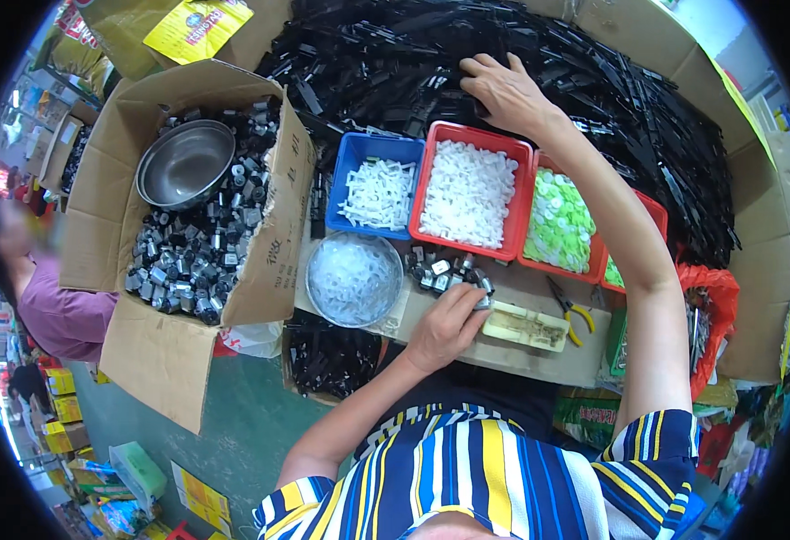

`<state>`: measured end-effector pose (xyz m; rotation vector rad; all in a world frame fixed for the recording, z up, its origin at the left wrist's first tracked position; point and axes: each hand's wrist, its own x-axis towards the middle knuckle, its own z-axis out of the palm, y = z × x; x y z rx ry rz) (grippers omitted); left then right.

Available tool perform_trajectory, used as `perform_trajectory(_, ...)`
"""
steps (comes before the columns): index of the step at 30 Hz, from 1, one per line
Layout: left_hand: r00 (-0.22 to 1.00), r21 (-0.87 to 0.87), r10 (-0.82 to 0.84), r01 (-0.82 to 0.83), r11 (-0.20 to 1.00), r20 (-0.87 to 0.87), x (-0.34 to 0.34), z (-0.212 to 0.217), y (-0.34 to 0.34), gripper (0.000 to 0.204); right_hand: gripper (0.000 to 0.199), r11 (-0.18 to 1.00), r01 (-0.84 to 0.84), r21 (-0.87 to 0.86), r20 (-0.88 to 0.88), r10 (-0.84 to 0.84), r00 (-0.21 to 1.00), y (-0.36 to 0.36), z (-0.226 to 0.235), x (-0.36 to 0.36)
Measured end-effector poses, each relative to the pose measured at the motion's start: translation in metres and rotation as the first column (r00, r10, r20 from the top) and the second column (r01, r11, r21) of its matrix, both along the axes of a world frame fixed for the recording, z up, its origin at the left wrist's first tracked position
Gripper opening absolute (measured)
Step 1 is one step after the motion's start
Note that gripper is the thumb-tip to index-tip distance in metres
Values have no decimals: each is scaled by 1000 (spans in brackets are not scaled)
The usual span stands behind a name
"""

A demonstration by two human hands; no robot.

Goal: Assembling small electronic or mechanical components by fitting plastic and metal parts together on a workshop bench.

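- Far left of both hands, a person (66, 301) is being partly screened by an open carton (278, 234); a green floor (260, 387) is being shown below.
- Beneath the left hand, a work surface (530, 362) is being crowded by containers.
- Left of that hand, a round bowl (352, 325) is being occupied by clear pieces.
- Beyond it, a blue tray (381, 147) and red tray (523, 193) are being taken up by white pieces.
- The left hand (449, 326) is being curled against a small metallic part (483, 304); whether it is gripped cannot be told.
- The right hand (512, 94) is being held over black strips (638, 117), its grasp being hidden.
- Beside the left hand, a cream block (503, 324) is being neighboured by pliers (579, 324); green discs (557, 220) are being partly blocked by the right forearm (624, 220).
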<state>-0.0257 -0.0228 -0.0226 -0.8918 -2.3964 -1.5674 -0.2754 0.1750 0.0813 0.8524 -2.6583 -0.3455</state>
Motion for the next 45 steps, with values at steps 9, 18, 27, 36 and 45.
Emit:
perform_trajectory(9, 999, 9, 15, -15, 1000, -33, 2, -1, 2, 25, 53, 989, 92, -112, 22, -90, 996, 58, -8, 64)
perform_trajectory(18, 999, 5, 33, -33, 999, 21, 4, -6, 3, 25, 18, 852, 26, -524, -39, -55, 998, 89, -7, 95)
perform_trajectory(27, 999, 12, 38, -38, 999, -10, 2, -6, 2, 24, 12, 790, -56, -610, 40, 101, 994, 28, 3, 123)
perform_trajectory(36, 994, 44, 47, -42, 998, -103, 2, -11, 3, 26, 20, 905, -236, -355, 19, 260, 965, -80, -30, 131)
perform_trajectory(45, 998, 53, 63, -62, 997, -25, 3, -9, 0, 24, 10, 790, -196, -582, -30, 220, 975, -29, -16, 175)
